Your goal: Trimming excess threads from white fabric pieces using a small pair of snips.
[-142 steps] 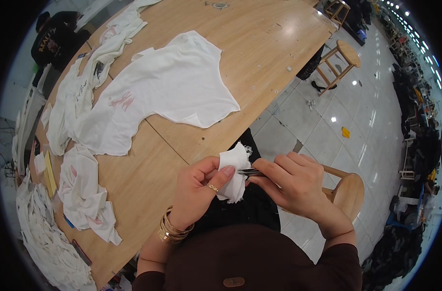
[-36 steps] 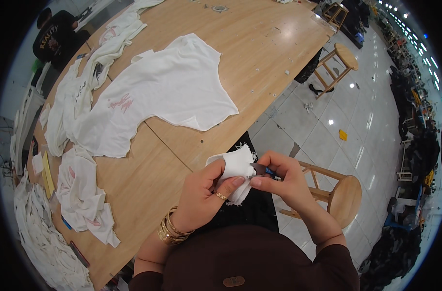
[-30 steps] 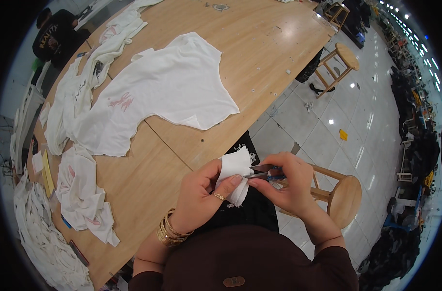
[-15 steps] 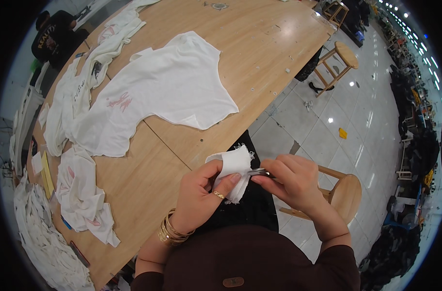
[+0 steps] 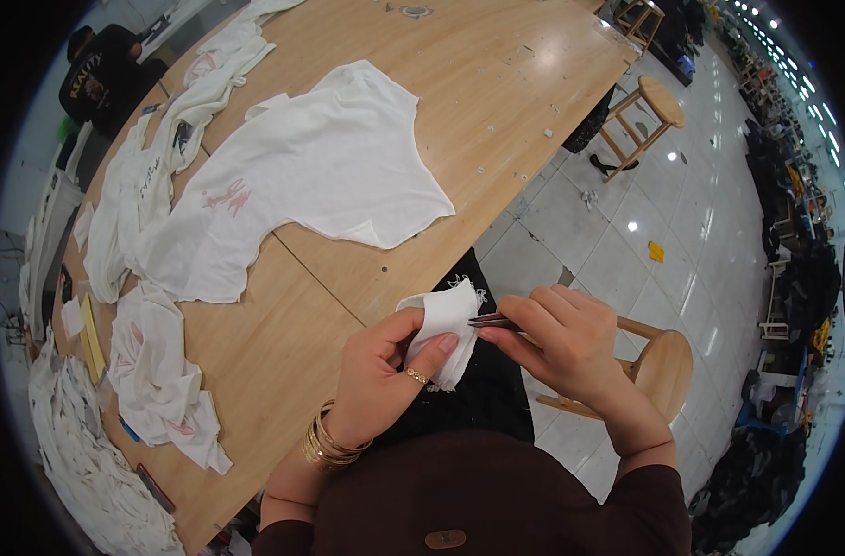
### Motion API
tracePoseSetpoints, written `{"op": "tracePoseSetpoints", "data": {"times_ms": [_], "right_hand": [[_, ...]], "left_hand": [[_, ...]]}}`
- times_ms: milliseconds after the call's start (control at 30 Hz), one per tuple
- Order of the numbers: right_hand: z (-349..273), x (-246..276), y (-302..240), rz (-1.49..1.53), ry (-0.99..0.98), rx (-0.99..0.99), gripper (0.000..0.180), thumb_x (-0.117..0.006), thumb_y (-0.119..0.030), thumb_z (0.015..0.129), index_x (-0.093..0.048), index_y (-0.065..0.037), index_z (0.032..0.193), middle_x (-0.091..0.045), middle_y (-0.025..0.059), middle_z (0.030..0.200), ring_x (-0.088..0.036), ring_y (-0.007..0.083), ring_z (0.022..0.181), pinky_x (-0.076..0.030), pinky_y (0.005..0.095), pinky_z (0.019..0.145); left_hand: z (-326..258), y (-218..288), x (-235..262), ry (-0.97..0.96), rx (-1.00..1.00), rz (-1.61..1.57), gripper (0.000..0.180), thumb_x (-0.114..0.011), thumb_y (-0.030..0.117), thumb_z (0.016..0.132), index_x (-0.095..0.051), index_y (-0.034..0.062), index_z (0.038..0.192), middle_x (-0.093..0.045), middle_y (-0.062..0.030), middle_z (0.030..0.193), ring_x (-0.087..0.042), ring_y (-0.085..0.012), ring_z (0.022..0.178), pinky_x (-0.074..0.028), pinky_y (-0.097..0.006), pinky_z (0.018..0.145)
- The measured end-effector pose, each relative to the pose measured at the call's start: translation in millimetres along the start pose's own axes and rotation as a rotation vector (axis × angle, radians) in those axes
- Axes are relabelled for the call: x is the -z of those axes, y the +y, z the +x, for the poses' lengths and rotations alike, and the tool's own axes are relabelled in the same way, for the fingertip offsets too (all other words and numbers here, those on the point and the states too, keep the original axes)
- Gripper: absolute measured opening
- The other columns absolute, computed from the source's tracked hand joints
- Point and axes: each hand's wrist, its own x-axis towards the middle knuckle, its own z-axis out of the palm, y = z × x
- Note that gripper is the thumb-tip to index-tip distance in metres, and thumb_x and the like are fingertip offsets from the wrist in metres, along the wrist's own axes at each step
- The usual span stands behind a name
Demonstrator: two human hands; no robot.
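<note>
My left hand (image 5: 385, 361) pinches a folded white fabric band (image 5: 448, 313) between thumb and fingers. Loose threads fringe the band's far right edge. In my right hand (image 5: 566, 338) is a small pointed metal tool that looks like thread snips (image 5: 493, 321); my fingers cover most of it. The tips touch or nearly touch the band's right side, just beyond my left thumb. Both hands are above my lap, off the table's near edge. A white garment with a pink print (image 5: 321, 157) lies spread on the table, beyond my hands.
The wooden table (image 5: 302, 343) fills the left and middle. White garments (image 5: 158, 352) and a large white cloth pile (image 5: 89, 454) lie along its left side. Wooden stools (image 5: 663, 366) stand on the tiled floor at right. A person in black (image 5: 103, 79) is at far left.
The tool's tips have shifted slightly left and up against the band, and its angle has flattened a little. My left hand keeps its hold almost unmoved.
</note>
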Motion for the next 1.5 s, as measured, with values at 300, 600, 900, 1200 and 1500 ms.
{"op": "tracePoseSetpoints", "data": {"times_ms": [300,600,900,1200,1500], "right_hand": [[1,2,1,-0.025,-0.007,0.018,0.025,-0.076,-0.022,0.064,-0.059,-0.01,0.078,-0.048,-0.0006,0.06,-0.048,0.0147,0.05,-0.035,0.0273,0.044],[-1,-4,-6,0.055,0.029,-0.085,0.021,-0.074,-0.02,0.069,-0.059,-0.01,0.078,-0.049,0.0004,0.059,-0.047,0.0156,0.048,-0.035,0.0281,0.043],[-3,-11,-6,0.182,0.022,-0.151,0.018,-0.071,-0.02,0.074,-0.059,-0.009,0.08,-0.052,0.0016,0.062,-0.051,0.0168,0.05,-0.038,0.0283,0.045],[-1,-9,-5,0.482,-0.051,-0.358,0.018,-0.067,-0.021,0.079,-0.059,-0.006,0.084,-0.057,0.0051,0.067,-0.054,0.0176,0.051,-0.041,0.0281,0.047],[-4,8,11,1.435,-0.076,-0.721,0.014,-0.066,-0.012,0.08,-0.06,-0.009,0.092,-0.055,-0.0047,0.074,-0.05,0.0049,0.06,-0.034,0.0176,0.049]], "left_hand": [[1,-3,0,0.0,0.001,0.037,0.018,-0.063,0.006,0.084,-0.059,-0.0029,0.099,-0.06,-0.0009,0.081,-0.052,-0.0034,0.071,-0.043,-0.019,0.061],[3,-6,-5,0.028,-0.014,-0.005,0.015,-0.064,0.007,0.084,-0.058,-0.003,0.094,-0.057,0.001,0.078,-0.048,-0.0023,0.069,-0.04,-0.018,0.058],[4,-6,-8,0.043,-0.008,-0.029,0.015,-0.063,0.007,0.085,-0.058,-0.0031,0.095,-0.057,0.0006,0.079,-0.049,-0.0018,0.07,-0.041,-0.018,0.059],[0,-5,-8,0.03,-0.006,-0.109,0.019,-0.061,0.006,0.086,-0.058,-0.0051,0.101,-0.06,-0.0017,0.085,-0.054,-0.0047,0.075,-0.045,-0.02,0.064],[0,-8,-5,0.043,-0.009,-0.098,0.021,-0.061,0.005,0.086,-0.058,-0.0055,0.104,-0.061,-0.0033,0.088,-0.056,-0.0063,0.077,-0.046,-0.02,0.066]]}}
